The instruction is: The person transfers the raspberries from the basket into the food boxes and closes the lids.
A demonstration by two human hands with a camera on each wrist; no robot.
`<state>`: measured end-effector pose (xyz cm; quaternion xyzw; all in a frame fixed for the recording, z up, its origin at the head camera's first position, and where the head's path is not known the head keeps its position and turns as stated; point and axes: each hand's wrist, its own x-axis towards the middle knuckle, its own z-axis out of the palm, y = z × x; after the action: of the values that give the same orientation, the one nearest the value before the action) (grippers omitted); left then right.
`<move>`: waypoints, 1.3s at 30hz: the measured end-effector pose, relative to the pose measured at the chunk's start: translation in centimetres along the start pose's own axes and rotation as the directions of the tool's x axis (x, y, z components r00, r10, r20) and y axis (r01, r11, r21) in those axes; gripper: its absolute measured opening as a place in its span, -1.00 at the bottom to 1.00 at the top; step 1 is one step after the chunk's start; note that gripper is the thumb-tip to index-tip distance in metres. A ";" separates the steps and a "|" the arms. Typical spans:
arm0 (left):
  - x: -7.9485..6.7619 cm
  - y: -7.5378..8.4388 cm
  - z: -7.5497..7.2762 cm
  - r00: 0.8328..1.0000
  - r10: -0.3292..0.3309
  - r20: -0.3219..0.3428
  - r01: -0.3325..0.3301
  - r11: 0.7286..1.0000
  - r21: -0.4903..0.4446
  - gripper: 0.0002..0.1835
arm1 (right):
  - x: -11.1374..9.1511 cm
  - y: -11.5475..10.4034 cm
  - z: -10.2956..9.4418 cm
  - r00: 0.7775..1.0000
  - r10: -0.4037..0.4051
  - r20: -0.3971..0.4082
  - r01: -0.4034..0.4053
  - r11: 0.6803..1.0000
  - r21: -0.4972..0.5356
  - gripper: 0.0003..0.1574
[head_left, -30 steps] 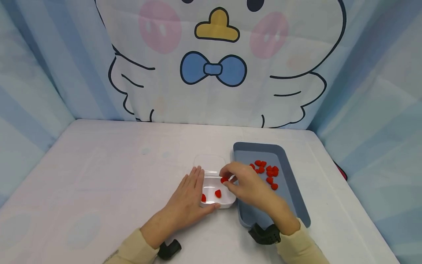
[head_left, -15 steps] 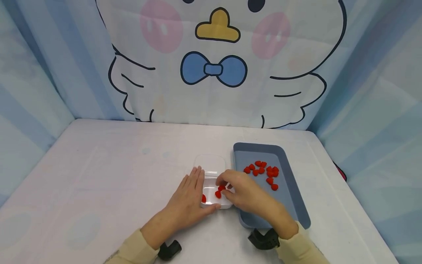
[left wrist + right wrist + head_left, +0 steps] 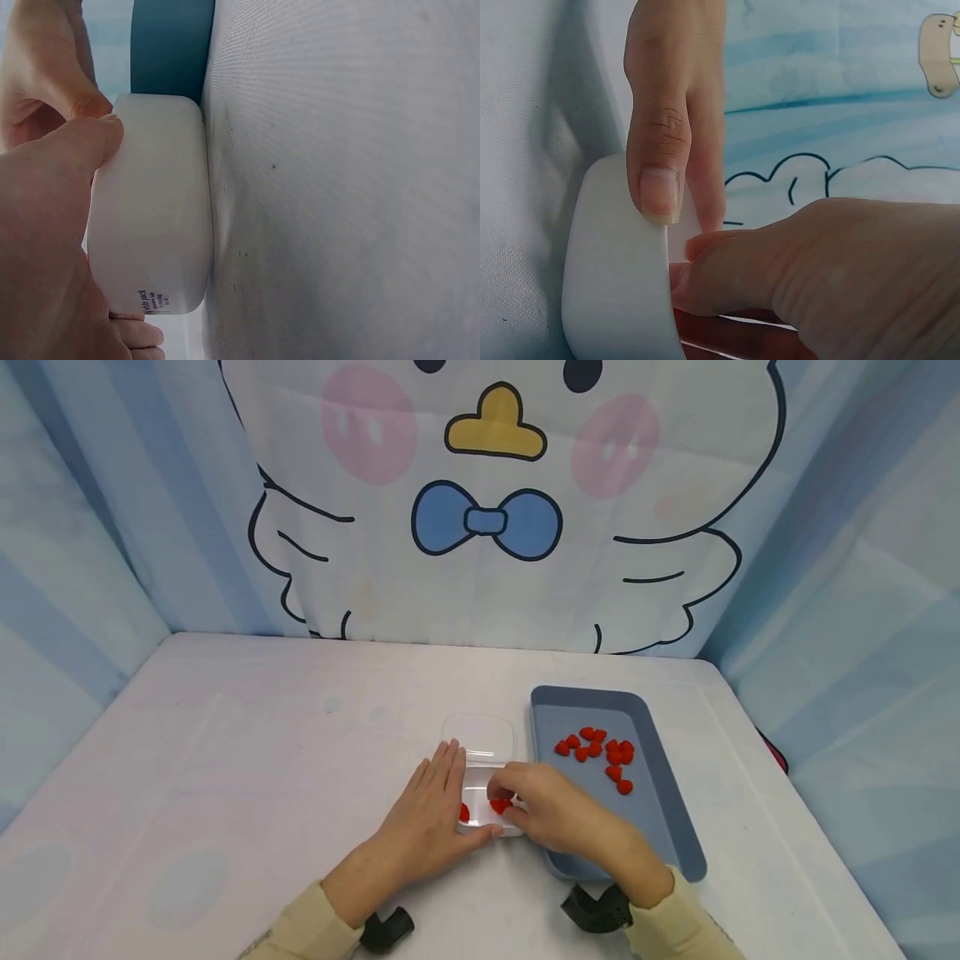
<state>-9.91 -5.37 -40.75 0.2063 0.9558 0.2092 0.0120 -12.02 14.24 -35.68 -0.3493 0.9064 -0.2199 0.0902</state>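
Note:
A small white plastic box (image 3: 476, 782) stands on the table with its clear lid (image 3: 480, 731) folded back. My left hand (image 3: 420, 818) lies along the box's left side with straight fingers, its thumb on the near rim. Inside the box, the right hand (image 3: 558, 806) pinches a small red heart-shaped piece between thumb and index finger, low over another red heart-shaped piece (image 3: 498, 807). One more red piece (image 3: 464, 812) shows by the left fingers. In the left wrist view the box's white wall (image 3: 150, 202) bears small print; the red pieces are hidden there.
A blue-grey tray (image 3: 652, 802) stands close to the right of the box, with several red heart-shaped pieces (image 3: 595, 748) in its far half. The right forearm passes over its near part. A patterned curtain (image 3: 480, 585) hangs behind the white table (image 3: 262, 735).
My right hand has come down and nearer inside the box with the red heart-shaped piece, beside the piece lying there. The left hand has stayed in place.

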 end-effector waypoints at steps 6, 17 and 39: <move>0.0 0.0 0.1 1.000 -0.014 0.010 0.014 1.000 -0.008 0.15 | 0.0 0.0 0.0 1.000 0.008 -0.004 -0.008 1.000 0.017 -0.77; 0.0 0.0 0.0 1.000 -0.013 0.015 0.013 1.000 0.013 0.15 | -0.6 0.9 -1.3 0.981 -0.008 -0.195 0.017 0.999 0.047 -0.69; 0.1 0.1 0.1 1.000 -0.023 0.021 0.023 1.000 -0.009 0.16 | -3.1 4.8 -4.4 0.908 0.220 -0.357 -0.221 0.974 0.038 -0.78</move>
<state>-9.91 -5.23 -40.77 0.1972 0.9570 0.2111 0.0251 -13.98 20.93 -33.92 -0.1989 0.9416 -0.2667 -0.0529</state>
